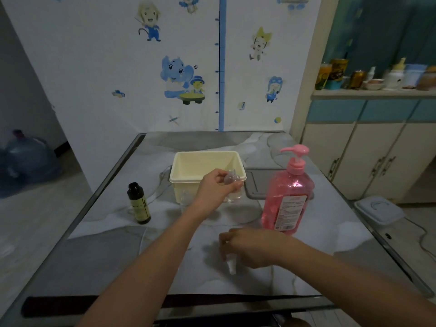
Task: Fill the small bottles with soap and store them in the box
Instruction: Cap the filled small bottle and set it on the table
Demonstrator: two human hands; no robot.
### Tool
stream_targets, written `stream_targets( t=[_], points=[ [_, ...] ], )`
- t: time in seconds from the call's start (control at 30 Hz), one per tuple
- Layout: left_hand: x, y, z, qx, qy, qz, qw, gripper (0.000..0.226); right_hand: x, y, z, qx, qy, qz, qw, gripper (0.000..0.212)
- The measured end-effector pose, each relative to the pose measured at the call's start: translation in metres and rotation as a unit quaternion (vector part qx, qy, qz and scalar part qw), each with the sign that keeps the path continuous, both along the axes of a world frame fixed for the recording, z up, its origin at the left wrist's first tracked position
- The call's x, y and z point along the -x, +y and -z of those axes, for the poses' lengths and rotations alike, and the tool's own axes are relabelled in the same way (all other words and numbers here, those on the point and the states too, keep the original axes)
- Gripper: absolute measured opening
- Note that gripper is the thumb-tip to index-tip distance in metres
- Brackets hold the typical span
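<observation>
On the marble-patterned table (pixel 113 256), one cream box (pixel 186 172) sits toward 12 o'clock, one pink pump soap bottle (pixel 286 199) at 3 o'clock and one dark bottle (pixel 139 204) at 9. The left hand (pixel 213 188), fingers curled, pinches a small clear bottle (pixel 231 179) at the box's near rim. The right hand (pixel 252 246), at 6 o'clock, curls round a second small bottle (pixel 231 265). Two further bottles (pixel 186 198), blurred, appear to stand against the box's front.

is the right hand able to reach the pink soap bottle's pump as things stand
Likely yes: the right hand sits just in front of the pink soap bottle, nothing between them, though its fingers hold a small white piece.
</observation>
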State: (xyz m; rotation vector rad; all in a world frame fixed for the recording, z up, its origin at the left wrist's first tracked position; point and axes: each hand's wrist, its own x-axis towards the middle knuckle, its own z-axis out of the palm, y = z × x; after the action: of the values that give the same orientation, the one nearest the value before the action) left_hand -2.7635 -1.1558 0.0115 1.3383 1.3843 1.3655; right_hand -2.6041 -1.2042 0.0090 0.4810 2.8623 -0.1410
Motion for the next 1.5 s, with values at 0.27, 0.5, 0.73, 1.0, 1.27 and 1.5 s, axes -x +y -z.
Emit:
stream_targets(
  t=[0.27, 0.5, 0.73, 1.0, 1.27, 1.5],
  points=[
    [-0.003, -0.001, -0.001, -0.002, 0.015, -0.004, 1.000, 0.039, 0.005, 0.001, 0.005, 0.023, -0.013, 0.008, 1.000, 0.026],
    [-0.004, -0.002, -0.005, -0.005, 0.019, 0.000, 1.000, 0.038, -0.010, 0.007, -0.001, 0.032, 0.106, 0.024, 0.993, 0.025],
    [-0.004, -0.007, -0.007, -0.004, -0.007, 0.005, 1.000, 0.029, -0.026, 0.020, -0.041, 0.058, 0.367, 0.097, 0.923, 0.043],
    [-0.014, -0.017, -0.012, -0.017, -0.003, 0.015, 1.000, 0.042, -0.019, 0.037, -0.081, 0.028, 0.574, 0.188, 0.796, 0.035],
    [-0.008, -0.016, -0.011, -0.020, 0.070, -0.010, 0.997, 0.052, -0.012, 0.049, -0.094, 0.011, 0.620, 0.227, 0.751, 0.034],
    [-0.008, -0.016, -0.009, -0.028, 0.068, -0.004, 0.997, 0.049, -0.008, 0.051, -0.091, 0.015, 0.624, 0.235, 0.745, 0.035]
  ],
)
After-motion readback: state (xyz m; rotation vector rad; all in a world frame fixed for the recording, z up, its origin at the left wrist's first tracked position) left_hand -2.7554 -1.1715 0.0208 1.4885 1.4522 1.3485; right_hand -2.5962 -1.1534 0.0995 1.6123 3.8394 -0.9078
